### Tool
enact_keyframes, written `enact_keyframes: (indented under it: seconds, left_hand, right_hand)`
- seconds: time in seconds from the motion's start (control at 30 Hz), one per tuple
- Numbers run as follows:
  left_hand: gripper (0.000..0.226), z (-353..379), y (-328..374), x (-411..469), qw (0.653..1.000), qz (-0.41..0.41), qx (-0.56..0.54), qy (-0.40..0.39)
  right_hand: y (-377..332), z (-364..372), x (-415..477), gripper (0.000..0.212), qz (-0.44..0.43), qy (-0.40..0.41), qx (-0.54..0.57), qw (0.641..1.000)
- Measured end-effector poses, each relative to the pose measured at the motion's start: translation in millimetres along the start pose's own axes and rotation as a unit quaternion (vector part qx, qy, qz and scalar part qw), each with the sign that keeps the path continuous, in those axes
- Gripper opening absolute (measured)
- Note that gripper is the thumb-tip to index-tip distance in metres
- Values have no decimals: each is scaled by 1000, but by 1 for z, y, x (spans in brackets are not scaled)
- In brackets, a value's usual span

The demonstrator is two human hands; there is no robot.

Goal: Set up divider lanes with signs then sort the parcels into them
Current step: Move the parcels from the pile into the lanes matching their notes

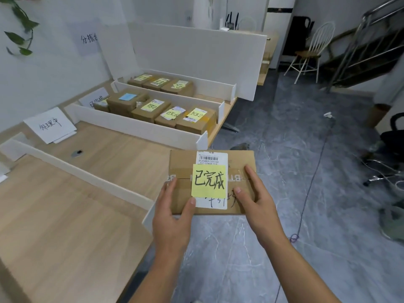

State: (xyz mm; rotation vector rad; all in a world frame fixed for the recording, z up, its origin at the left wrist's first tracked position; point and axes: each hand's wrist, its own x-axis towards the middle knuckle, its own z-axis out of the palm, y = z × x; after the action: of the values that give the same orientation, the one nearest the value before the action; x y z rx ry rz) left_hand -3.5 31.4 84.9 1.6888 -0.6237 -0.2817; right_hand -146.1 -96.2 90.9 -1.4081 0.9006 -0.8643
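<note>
I hold a flat cardboard parcel point(240, 158) beyond the table's right edge, above the floor. A yellow sticky note point(208, 181) with handwriting covers its white shipping label. My left hand point(172, 215) grips its near left corner and my right hand point(258, 200) its near right side, thumbs on top. White divider strips point(135, 125) split the wooden table point(76, 226) into lanes. The middle lane holds several noted parcels point(153, 109); the far lane holds three parcels point(161, 84). A handwritten sign point(50, 124) leans at the wall in the near empty lane.
A tall white board point(196, 53) stands behind the far lane. Another sign point(95, 99) lies at the middle lane's wall end. On the grey floor to the right are a white chair point(310, 53), metal stairs point(371, 44), a cable point(314, 178) and a black office chair point(393, 136).
</note>
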Motion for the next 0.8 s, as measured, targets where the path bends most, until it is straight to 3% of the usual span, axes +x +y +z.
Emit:
enact_keyframes:
  seconds: [0.37, 0.8]
  left_hand:
    - [62, 85, 5, 118, 1000, 8, 10, 9]
    - [60, 185, 15, 211, 981, -55, 25, 187]
  right_hand:
    - [1, -10, 149, 54, 11, -6, 7, 1000]
    - [1, -13, 338, 54, -7, -181, -13, 983]
